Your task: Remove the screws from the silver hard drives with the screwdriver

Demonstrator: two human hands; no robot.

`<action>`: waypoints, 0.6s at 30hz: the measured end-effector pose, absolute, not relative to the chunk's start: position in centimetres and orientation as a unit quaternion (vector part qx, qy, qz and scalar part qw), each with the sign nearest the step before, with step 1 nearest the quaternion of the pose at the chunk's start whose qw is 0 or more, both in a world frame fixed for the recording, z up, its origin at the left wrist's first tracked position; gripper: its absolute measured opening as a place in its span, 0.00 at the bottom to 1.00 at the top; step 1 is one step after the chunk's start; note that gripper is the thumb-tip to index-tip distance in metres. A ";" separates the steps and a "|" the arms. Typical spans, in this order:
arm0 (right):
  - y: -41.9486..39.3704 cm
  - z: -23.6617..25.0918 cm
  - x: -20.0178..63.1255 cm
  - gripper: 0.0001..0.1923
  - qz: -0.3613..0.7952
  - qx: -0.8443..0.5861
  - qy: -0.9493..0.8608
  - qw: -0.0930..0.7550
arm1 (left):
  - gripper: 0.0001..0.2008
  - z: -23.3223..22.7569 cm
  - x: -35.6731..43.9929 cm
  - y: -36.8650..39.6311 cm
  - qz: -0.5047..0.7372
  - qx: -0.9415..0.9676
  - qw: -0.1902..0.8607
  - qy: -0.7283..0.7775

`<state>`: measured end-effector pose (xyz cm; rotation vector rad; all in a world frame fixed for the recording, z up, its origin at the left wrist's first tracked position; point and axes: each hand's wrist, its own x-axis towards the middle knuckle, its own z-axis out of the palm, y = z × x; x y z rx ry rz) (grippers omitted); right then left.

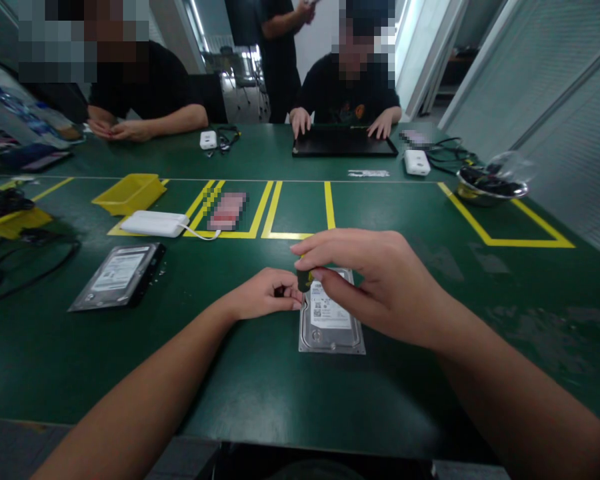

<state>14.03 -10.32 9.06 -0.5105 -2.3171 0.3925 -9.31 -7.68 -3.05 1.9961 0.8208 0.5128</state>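
Note:
A silver hard drive [330,327] with a white label lies flat on the green table in front of me. My right hand [380,287] reaches over its upper part, fingers closed around the dark handle of a screwdriver [305,279] with a bit of yellow on it. The screwdriver stands upright, its lower end at the drive's left edge. Against that same edge rests my left hand [267,293], fingers curled and pinched beside the screwdriver's tip. Something dark shows between those fingers, too small to name. My right hand covers the drive's top right portion.
Another hard drive [120,273] lies at left, small bits beside it. Beyond are a white power bank [155,224] cabled to a phone [227,211], a yellow bin [130,193] and a metal bowl [493,190] of dark items. Across the table, a person touches a black panel [345,141].

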 end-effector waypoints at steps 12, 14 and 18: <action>-10.2 9.3 14.1 0.14 0.182 -0.207 -0.900 0.339 | 0.11 -3.0 -9.5 -7.5 0.210 0.804 0.439 0.341; -10.2 9.2 14.1 0.13 0.177 -0.201 -0.902 0.339 | 0.11 -3.1 -9.5 -7.5 0.205 0.805 0.441 0.340; -10.1 8.8 13.9 0.14 0.165 -0.197 -0.899 0.355 | 0.11 -3.4 -9.4 -7.3 0.195 0.808 0.446 0.332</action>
